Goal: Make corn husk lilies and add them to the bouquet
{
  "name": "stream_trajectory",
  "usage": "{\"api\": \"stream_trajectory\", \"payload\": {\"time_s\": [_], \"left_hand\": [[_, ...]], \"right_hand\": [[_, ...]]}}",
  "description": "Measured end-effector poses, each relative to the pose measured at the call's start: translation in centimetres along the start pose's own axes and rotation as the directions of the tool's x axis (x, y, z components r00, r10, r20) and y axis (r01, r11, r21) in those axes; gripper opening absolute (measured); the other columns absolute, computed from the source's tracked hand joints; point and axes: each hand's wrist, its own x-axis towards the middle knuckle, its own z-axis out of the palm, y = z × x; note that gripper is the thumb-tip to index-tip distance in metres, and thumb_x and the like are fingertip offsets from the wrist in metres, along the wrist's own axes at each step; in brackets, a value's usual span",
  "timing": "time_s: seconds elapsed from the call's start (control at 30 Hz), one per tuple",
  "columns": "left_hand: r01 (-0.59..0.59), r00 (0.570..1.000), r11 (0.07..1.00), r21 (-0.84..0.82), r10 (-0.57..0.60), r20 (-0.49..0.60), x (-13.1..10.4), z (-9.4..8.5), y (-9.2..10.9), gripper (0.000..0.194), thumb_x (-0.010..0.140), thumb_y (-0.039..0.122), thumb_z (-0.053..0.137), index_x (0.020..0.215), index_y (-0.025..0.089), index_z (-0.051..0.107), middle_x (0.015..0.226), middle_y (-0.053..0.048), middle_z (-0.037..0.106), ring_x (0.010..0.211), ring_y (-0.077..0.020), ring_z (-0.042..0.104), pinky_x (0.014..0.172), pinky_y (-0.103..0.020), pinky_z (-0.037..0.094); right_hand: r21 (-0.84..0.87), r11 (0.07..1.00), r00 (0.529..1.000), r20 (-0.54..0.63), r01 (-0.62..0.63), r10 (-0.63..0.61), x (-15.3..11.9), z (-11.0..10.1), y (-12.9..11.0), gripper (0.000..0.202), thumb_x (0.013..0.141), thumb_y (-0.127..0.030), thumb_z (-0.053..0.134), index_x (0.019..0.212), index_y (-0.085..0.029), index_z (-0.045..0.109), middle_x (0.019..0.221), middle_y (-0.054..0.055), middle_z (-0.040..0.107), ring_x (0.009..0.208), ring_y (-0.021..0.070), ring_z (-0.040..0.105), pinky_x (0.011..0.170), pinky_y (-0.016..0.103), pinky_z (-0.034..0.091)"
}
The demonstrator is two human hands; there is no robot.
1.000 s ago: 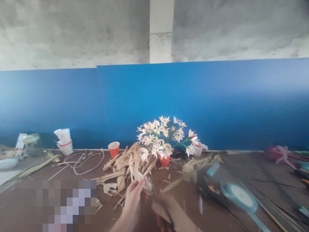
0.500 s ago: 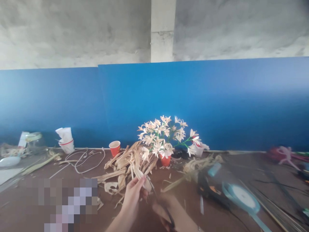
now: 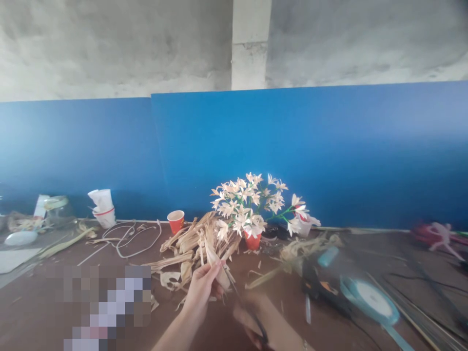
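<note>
My left hand (image 3: 202,287) pinches a pale piece of dried husk (image 3: 222,278) at the lower middle. To its right, my right hand (image 3: 258,317) is blurred and closed around the dark handles of scissors (image 3: 234,287), whose blades reach up to the husk. A heap of dried husks (image 3: 195,239) lies just beyond my left hand. Behind it, white flowers (image 3: 241,207) on green stems stand in a red cup (image 3: 252,240).
Toward the back stand a red paper cup (image 3: 176,222), white cups (image 3: 104,214) and a glass jar (image 3: 58,212). A white cable (image 3: 124,253) lies left. At right are a glue gun (image 3: 318,285) and a blue ribbon roll (image 3: 373,300). A blue partition (image 3: 292,131) rises behind.
The view has shifted slightly, so the table items appear a little further right. My right hand and the scissors have moved slightly; the husk stays pinched in my left hand.
</note>
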Motion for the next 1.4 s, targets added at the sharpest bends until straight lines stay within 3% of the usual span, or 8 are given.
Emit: {"api": "stream_trajectory", "payload": {"time_s": [0.53,0.93,1.4], "left_hand": [[0.029,0.992,0.991,0.129,-0.045,0.116,0.6,-0.9,0.5,0.048,0.059,0.052,0.068,0.081,0.009,0.070,0.035,0.002,0.052,0.029,-0.0076,0.045,0.031,-0.017,0.035],[0.027,0.965,0.976,0.216,-0.082,0.249,1.5,-1.9,0.5,0.045,0.068,0.049,0.062,0.085,0.008,0.070,0.034,0.002,0.054,0.027,-0.0074,0.046,0.029,-0.015,0.034],[0.065,0.966,0.957,0.283,-0.131,0.221,2.0,-2.3,0.2,0.046,0.066,0.052,0.063,0.082,0.010,0.070,0.033,0.003,0.053,0.029,-0.0081,0.048,0.029,-0.015,0.033]], "right_hand": [[-0.052,0.999,0.998,0.064,0.000,0.004,0.0,-0.5,0.1,0.049,0.059,-0.063,0.062,0.076,-0.017,0.057,0.036,-0.010,0.039,0.030,0.0060,0.031,0.037,0.021,0.025],[-0.103,0.995,0.991,0.132,0.007,0.007,-0.3,-0.8,-0.3,0.046,0.062,-0.059,0.062,0.073,-0.015,0.055,0.036,-0.010,0.038,0.029,0.0038,0.031,0.032,0.017,0.018],[-0.144,0.988,0.990,0.117,-0.061,0.079,0.8,-1.2,1.5,0.049,0.058,-0.060,0.064,0.074,-0.016,0.051,0.035,-0.012,0.035,0.028,0.0041,0.031,0.028,0.016,0.023]]}}
